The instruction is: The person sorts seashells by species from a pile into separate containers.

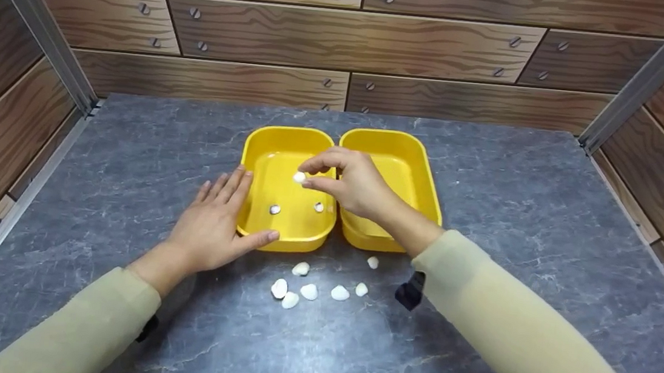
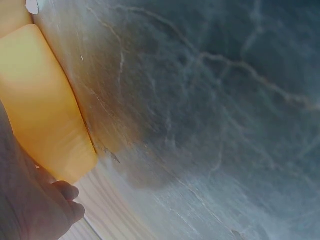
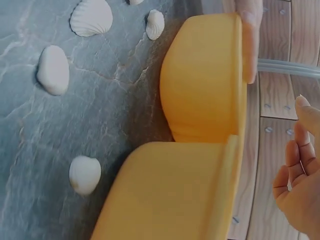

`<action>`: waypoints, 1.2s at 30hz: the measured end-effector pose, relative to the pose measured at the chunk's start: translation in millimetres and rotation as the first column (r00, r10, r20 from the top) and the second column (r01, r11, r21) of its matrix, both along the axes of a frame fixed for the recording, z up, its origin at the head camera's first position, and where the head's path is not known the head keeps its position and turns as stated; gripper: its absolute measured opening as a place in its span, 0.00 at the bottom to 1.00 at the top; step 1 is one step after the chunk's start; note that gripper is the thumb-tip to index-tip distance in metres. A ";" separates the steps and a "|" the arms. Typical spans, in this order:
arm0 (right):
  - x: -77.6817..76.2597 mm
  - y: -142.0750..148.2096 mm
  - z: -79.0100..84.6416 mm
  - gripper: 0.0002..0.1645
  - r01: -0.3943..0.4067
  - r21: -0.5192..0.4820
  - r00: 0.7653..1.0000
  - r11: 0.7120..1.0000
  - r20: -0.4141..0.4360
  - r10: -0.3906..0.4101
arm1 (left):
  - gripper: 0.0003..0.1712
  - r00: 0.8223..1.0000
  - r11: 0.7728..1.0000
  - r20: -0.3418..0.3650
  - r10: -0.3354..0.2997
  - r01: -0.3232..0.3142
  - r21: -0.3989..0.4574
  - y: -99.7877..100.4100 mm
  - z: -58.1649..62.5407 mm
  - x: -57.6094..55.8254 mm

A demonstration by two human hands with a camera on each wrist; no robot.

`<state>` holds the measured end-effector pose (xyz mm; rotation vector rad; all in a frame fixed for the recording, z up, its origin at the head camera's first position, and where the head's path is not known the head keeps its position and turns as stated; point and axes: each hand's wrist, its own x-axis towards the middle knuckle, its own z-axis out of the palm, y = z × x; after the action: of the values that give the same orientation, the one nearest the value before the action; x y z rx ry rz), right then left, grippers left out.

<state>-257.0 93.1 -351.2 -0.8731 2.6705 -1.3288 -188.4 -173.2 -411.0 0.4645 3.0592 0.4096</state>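
Note:
Between thumb and fingertips my right hand (image 1: 362, 186) pinches a small white seashell (image 1: 300, 177) above the left yellow tray (image 1: 296, 245). That shell does not show in the right wrist view, where the curled fingers (image 3: 295, 160) appear at the right edge. My left hand (image 1: 209, 232) lies against the left tray's outer side, fingers extended, thumb over its near rim. Inside that tray are a small shell (image 1: 275, 209) and another shell (image 1: 318, 207), both with dark markings. The right yellow tray (image 1: 369, 242) stands alongside, partly hidden by my right hand and forearm.
Several white shells lie on the grey marbled table (image 1: 498, 227) in front of the trays, among them a ribbed shell (image 3: 92, 17) and a smooth rounded one (image 3: 53, 70). Wood-patterned walls (image 1: 352, 39) with metal corner posts (image 1: 647, 77) enclose the table at the back and sides.

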 end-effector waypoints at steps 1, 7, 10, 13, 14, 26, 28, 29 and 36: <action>-1.7 -1.9 -1.7 0.12 0.008 0.005 1.000 1.000 0.012 -0.008 | 0.68 1.000 1.000 0.001 0.001 -0.001 0.000 0.1 -0.1 0.1; -10.3 -13.2 -11.5 0.13 0.029 0.021 0.999 0.999 0.038 -0.030 | 0.68 1.000 1.000 -0.003 0.004 -0.004 0.002 -0.5 -1.7 -0.2; -13.0 -18.0 -14.8 0.12 0.037 0.024 0.998 0.999 0.050 -0.038 | 0.69 1.000 1.000 -0.006 0.006 -0.006 0.003 -1.1 -2.0 -0.2; -15.3 -21.7 -18.1 0.12 0.045 0.033 0.997 0.998 0.065 -0.047 | 0.71 1.000 1.000 -0.010 0.006 -0.006 0.005 -1.5 -2.1 0.1; -16.1 -22.8 -19.1 0.12 0.043 0.034 0.997 0.998 0.067 -0.045 | 0.71 1.000 1.000 -0.010 0.006 -0.006 0.005 -1.4 -1.9 0.2; -18.3 -24.6 -21.4 0.15 0.080 0.062 0.991 0.995 0.101 -0.086 | 0.69 1.000 1.000 0.008 0.007 -0.007 0.006 1.1 0.7 0.5; -16.5 -22.4 -18.4 0.15 0.092 0.059 0.990 0.994 0.103 -0.098 | 0.69 1.000 1.000 0.012 0.008 -0.008 0.008 1.3 0.8 0.4; -15.5 -21.1 -16.7 0.15 0.092 0.055 0.990 0.994 0.099 -0.097 | 0.68 1.000 1.000 0.012 0.008 -0.008 0.009 1.3 0.6 0.3; 0.6 -3.5 0.5 0.14 0.051 0.016 0.998 0.999 0.033 -0.052 | 0.68 1.000 1.000 0.018 0.010 -0.011 0.010 -0.4 -1.0 0.3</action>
<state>-256.3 89.6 -350.7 -0.7785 2.6916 -1.3188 -188.1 -173.6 -412.0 0.4431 3.0452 0.4276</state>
